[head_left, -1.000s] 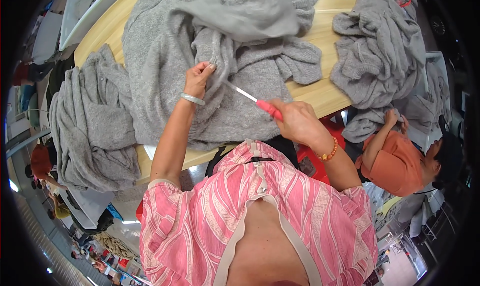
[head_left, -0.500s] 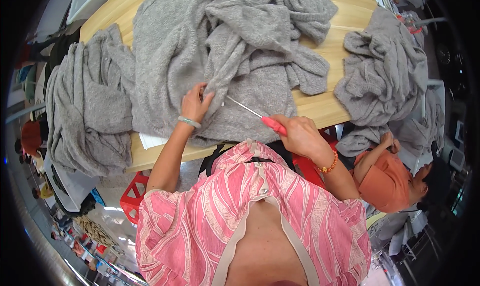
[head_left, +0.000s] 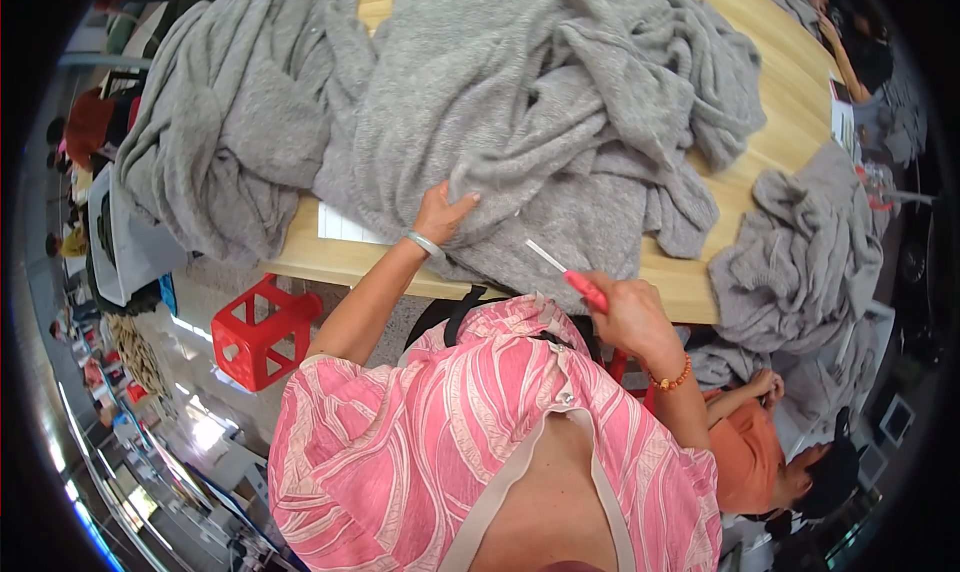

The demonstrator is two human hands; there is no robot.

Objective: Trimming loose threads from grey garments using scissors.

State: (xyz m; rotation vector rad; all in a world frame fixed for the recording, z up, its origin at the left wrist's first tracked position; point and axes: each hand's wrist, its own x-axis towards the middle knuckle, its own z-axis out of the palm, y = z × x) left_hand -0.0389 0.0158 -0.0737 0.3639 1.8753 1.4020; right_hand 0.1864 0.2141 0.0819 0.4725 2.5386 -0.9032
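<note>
A large heap of grey knitted garments [head_left: 470,92] lies bunched in front of me. My left hand [head_left: 444,215] is at its near edge, with thumb and fingers closed on a fold of the knit and the fingertips partly sunk in it. My right hand [head_left: 633,317] is wrapped round the red handle of a slim tool [head_left: 586,289]. A thin, straight metal shaft points from it up and left over the knit. The tip stands apart from my left hand; its exact shape is too small to tell.
The pale wooden table [head_left: 785,112] carries more grey knitwear [head_left: 235,122] at left and another pile [head_left: 800,257] at right. White paper [head_left: 345,224] lies under the left edge. A red stool [head_left: 262,332] stands at left; a person in orange [head_left: 745,462] sits at right.
My view has swung, so table and piles sit differently in it. The tool's tip has drawn away from the fold by my left hand, which still holds the knit.
</note>
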